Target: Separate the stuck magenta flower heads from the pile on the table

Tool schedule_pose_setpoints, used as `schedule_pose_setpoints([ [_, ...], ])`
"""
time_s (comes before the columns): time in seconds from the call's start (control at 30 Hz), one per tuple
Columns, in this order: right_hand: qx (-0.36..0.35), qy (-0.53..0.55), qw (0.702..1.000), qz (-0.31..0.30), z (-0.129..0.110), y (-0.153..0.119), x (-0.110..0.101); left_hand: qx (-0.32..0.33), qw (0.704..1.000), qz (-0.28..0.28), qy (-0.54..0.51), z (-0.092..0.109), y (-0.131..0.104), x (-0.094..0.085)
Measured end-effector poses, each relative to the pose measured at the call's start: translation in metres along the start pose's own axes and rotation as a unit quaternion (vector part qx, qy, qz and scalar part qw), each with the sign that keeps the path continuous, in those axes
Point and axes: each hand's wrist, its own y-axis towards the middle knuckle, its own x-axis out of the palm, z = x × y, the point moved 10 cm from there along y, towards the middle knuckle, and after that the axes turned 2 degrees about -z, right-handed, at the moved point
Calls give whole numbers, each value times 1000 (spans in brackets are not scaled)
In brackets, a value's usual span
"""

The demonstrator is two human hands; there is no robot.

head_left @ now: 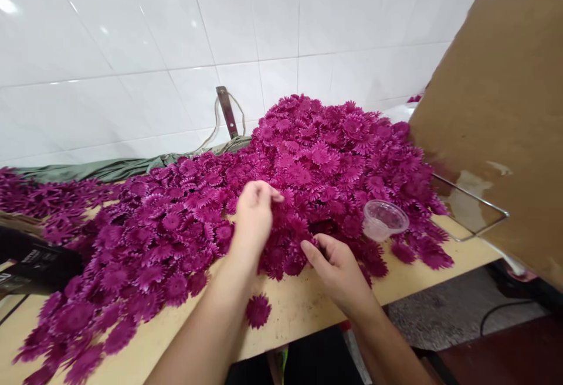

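Note:
A large heap of magenta artificial flower heads (325,156) covers most of the table in the head view. My left hand (256,206) is over the front of the heap, its fingers curled together and slightly blurred. What it holds, if anything, I cannot make out. Lower and to the right, my right hand (336,262) pinches a magenta flower head (308,248) between thumb and fingers at the heap's front edge. One loose flower head (258,310) lies on the bare wood between my forearms.
A clear plastic cup (385,220) sits tilted among the flowers on the right. Beyond it stand a bent metal wire frame (484,203) and a big cardboard sheet (497,109). A black box (37,262) is at the left, and green cloth (105,168) runs along the tiled wall (145,33).

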Motion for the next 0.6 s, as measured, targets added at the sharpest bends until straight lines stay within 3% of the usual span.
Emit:
schedule_pose_setpoints([
  [0.07,4,-7,1000,19,4,-1,-7,8,999,41,-16,11,11,-21],
  [0.1,2,-6,1000,27,5,-1,-10,24,999,24,4,20,13,-22],
  [0.17,-8,0,1000,25,3,-1,-13,7,995,-80,55,25,9,-5],
  [0.27,-41,15,999,-8,-11,-1,-10,-38,963,-254,86,17,-19,35],
  [0.33,-62,24,997,-35,-20,-2,-8,-49,943,-321,77,12,-36,54],
  [0.4,-69,28,996,-59,-26,-3,-5,-40,951,-300,59,11,-38,56],
  [0.6,-91,-14,993,-77,-39,-16,3,39,994,-73,77,17,1,17],
])
